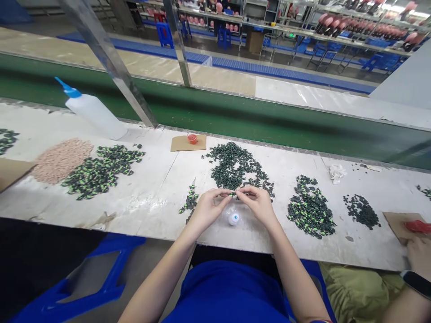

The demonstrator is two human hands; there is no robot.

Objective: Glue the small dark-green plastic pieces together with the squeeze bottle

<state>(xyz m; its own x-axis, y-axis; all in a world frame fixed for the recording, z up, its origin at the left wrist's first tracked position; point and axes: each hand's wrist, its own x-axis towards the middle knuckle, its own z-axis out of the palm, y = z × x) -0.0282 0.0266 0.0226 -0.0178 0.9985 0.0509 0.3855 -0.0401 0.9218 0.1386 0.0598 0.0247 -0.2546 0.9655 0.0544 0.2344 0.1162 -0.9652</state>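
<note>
My left hand [209,207] pinches a small black-and-green piece [232,194] between thumb and fingertips. Close beside it, the fingertips of my right hand [258,204] are pressed together; what they grip is too small to make out. Just below the hands stands a small white bottle [233,219] with a blue spot on top. Beyond my fingers spreads a pile of dark green, rod-like pieces [229,163]. A small group of black-and-green pieces [190,199] lies left of my left hand, partly covered by it.
Left are a pale pink pile [63,159], a black-and-green pile [97,172] and a tilted white squeeze bottle [96,114]. A red cup [192,138] sits on cardboard [178,143]. Rightward lie more black-and-green pieces [310,208], black bits [362,211] and another person's hand [420,253].
</note>
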